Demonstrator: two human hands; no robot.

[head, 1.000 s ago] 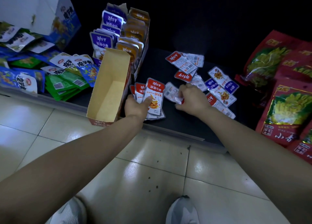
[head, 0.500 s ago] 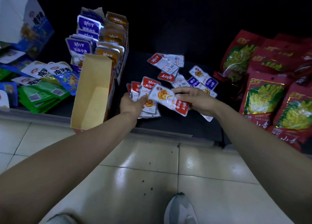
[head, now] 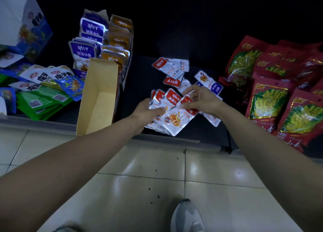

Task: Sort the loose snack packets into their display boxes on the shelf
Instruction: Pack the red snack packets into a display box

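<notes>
Nearest us, a grey shoe (head: 187, 216) stands on the pale tiled floor (head: 139, 161). Beyond it, over the near lip of the dark shelf (head: 139, 77), we see both hands meeting. The left hand (head: 146, 109) grips a fanned stack of snack packets (head: 158, 98), thumb laid across their fronts. The right hand (head: 201, 100) pinches the red top edge of the front packet (head: 174, 122) between thumb and forefinger. These packets are silver foil with a red band on top and an orange picture of food below. The band carries white characters that we read as 劲仔, tilted away from us.

Just left of the hands an empty cardboard display box (head: 97, 100) stands open, showing its plain tan inside. Farther back on the shelf lie loose packets (head: 170, 68), some face down with barcodes showing, and one blue-banded packet (head: 208, 82) at their right. Left of the empty box, a heap of green and blue packets (head: 43, 100) bears 魔芋爽. Behind it a filled display box (head: 129, 39) holds purple packets (head: 84, 51) marked 劲仔 深海小鱼 in its left row and orange packets (head: 115, 56) in its right. At right stand large red bags (head: 270, 100) picturing yellow-green food.
</notes>
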